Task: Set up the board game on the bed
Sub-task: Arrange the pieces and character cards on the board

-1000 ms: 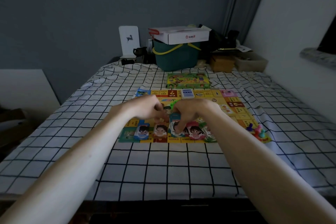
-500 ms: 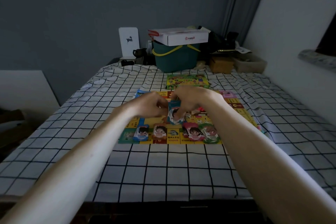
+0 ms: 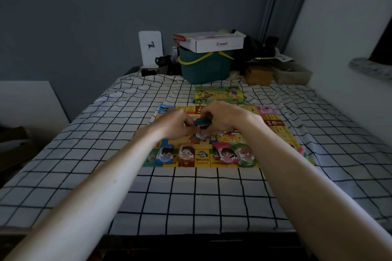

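Both my hands meet above the middle of the game board (image 3: pixel 203 160), which lies flat on the checked bed sheet (image 3: pixel 191 197). My left hand (image 3: pixel 172 126) and right hand (image 3: pixel 224 117) each have curled fingers pinching the same small stack of teal-edged cards (image 3: pixel 202 125), held just off the board between them; grip is tight on both sides, thumbs hidden behind the stack. Along the board's near edge sit four card stacks in a row: blue (image 3: pixel 164 154), orange (image 3: pixel 186 153), pink (image 3: pixel 226 154), green (image 3: pixel 245 154). A white die (image 3: pixel 220 133) rests on the board just under my right hand. The game box (image 3: pixel 218 94) lies beyond the board's far edge. Green bucket (image 3: pixel 204 68) with a white carton (image 3: pixel 212 41) on top stands at the head of the bed.
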